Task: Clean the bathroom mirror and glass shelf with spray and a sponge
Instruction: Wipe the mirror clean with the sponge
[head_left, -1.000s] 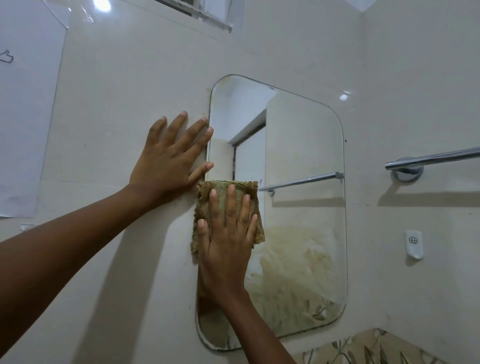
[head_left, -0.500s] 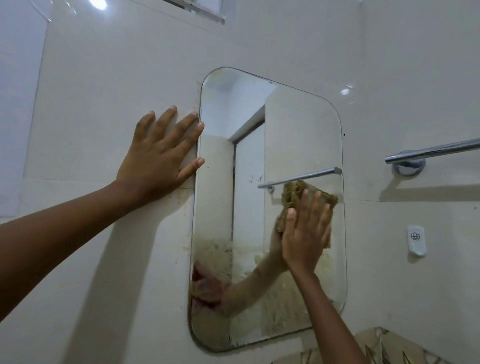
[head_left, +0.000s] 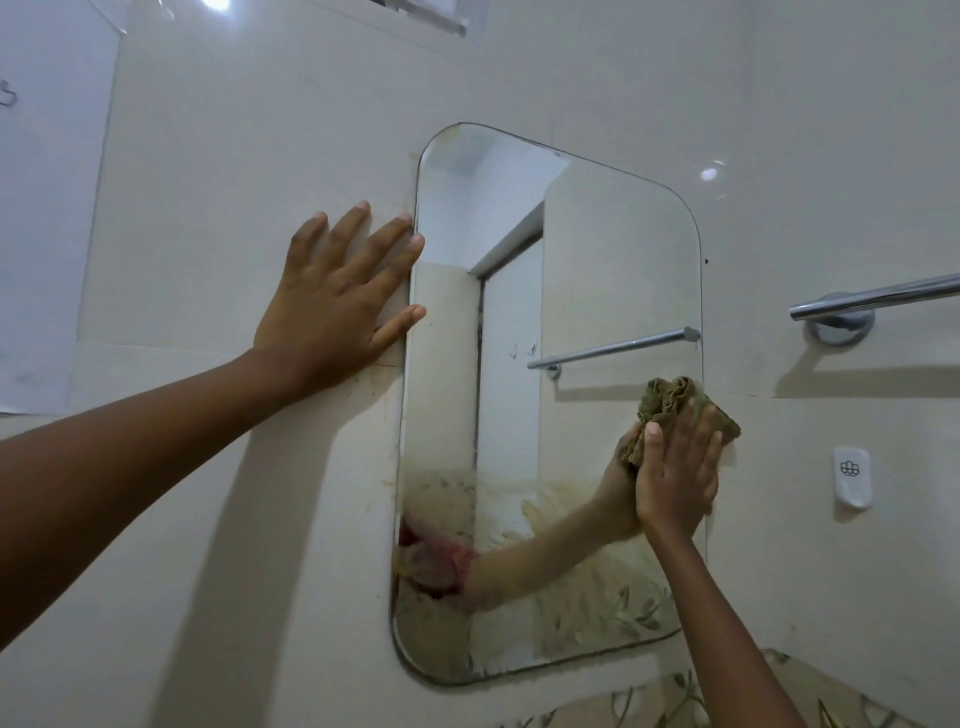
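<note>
A frameless mirror (head_left: 587, 270) with rounded corners hangs on the cream tiled wall. Its lower part looks smeared and dirty. My right hand (head_left: 675, 473) presses a crumpled olive-brown sponge cloth (head_left: 670, 402) flat against the mirror's right edge, about mid-height. My left hand (head_left: 337, 301) lies flat on the wall with fingers spread, its fingertips touching the mirror's left edge. The mirror reflects my right arm and the cloth. No glass shelf or spray bottle is in view.
A chrome towel bar (head_left: 878, 299) is fixed to the wall right of the mirror. Below it sits a small white wall hook (head_left: 851, 478). A leaf-patterned tile band (head_left: 649, 701) runs under the mirror. A white sheet (head_left: 47, 208) hangs at far left.
My right hand has swept the cloth from the mirror's left edge across to its right edge. My left hand has stayed flat on the wall.
</note>
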